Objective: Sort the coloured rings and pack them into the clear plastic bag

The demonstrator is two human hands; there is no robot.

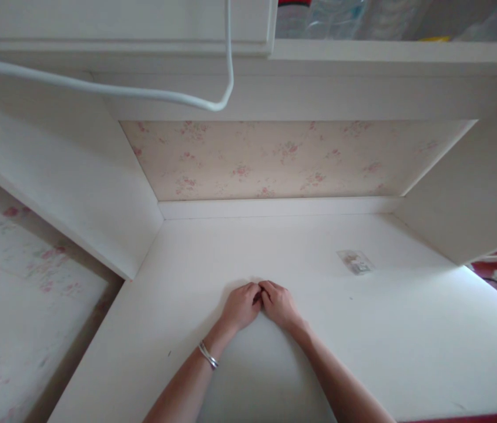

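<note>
My left hand [242, 305] and my right hand [278, 302] meet at the middle of a white desktop [248, 247], fingertips against each other. Both are closed, with the fingers curled inward. Whatever they may pinch between them is hidden by the fingers. A silver bracelet [208, 355] circles my left wrist. To the right of my hands, apart from them, lies a small clear plastic bag [356, 262] with little pieces inside that are too small to name.
A white cable [143, 93] hangs across the upper left in front of a cabinet door [120, 23]. White side panels [67, 158] flank the desktop. Plastic-wrapped items [336, 17] sit on the upper shelf. Floral wallpaper [275, 158] covers the back.
</note>
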